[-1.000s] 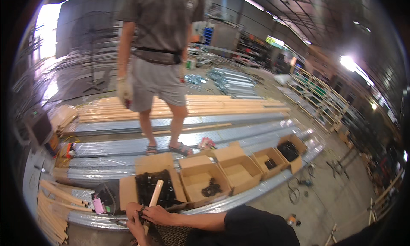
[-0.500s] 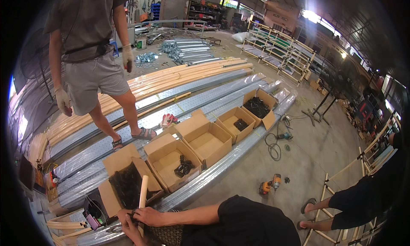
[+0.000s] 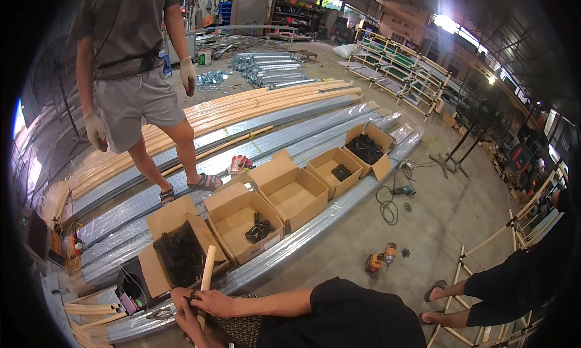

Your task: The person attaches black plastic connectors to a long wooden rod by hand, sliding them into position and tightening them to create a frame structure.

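One pipe (image 3: 208,268), held in the right grip (image 3: 213,303)
Best steadied firmly; left grip (image 3: 189,324) just beside, its hold unclear.

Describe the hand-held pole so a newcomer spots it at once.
Find the row of open cardboard boxes. In front of the leftmost, the left hand and right hand hold the tan pole. Unlike the pole stack lying beyond, it is in hand.

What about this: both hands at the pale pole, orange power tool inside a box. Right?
One error: the orange power tool isn't boxed; it lies on the floor, per the head view. Left hand and right hand are at the pale pole.
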The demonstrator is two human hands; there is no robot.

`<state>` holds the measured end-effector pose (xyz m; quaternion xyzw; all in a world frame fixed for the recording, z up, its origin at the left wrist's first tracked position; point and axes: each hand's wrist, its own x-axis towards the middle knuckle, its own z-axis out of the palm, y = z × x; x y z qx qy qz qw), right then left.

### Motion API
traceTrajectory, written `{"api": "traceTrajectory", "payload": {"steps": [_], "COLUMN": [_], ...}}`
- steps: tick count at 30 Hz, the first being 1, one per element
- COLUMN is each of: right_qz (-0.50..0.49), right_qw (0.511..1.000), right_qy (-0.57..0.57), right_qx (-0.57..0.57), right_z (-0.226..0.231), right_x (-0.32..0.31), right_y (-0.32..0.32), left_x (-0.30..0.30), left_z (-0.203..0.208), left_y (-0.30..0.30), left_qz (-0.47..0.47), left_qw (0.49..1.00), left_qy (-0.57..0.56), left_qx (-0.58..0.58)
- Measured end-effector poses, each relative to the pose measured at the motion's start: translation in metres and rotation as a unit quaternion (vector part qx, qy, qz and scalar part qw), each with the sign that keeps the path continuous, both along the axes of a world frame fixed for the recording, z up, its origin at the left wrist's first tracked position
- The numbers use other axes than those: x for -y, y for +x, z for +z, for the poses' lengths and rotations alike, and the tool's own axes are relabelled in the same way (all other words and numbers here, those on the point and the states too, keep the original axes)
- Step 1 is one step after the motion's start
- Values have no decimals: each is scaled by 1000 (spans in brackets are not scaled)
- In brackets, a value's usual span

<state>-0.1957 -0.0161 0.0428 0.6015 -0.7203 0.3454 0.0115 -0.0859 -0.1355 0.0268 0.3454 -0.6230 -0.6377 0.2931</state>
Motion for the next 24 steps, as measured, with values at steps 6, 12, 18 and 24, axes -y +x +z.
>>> {"api": "traceTrajectory", "payload": {"steps": [6, 12, 18, 24], "right_qz": [-22, -38, -35, 1], "right_qw": [999, 998, 999, 1000], "right_qy": [13, -28, -17, 5], "right_qx": [39, 42, 6, 12], "right_z": [-6, -8, 2, 3], "right_x": [-9, -14, -15, -15], "right_y": [3, 1, 1, -7], "left_x": [-5, -15, -17, -16], "left_z": [-7, -1, 0, -3], "left_y": [0, -6, -9, -8], "left_qz": [-24, -21, -8, -14], "left_qw": [999, 999, 1000, 999], "left_qy": [-29, -31, -24, -26], "left_qx": [21, 4, -18, -14]}}
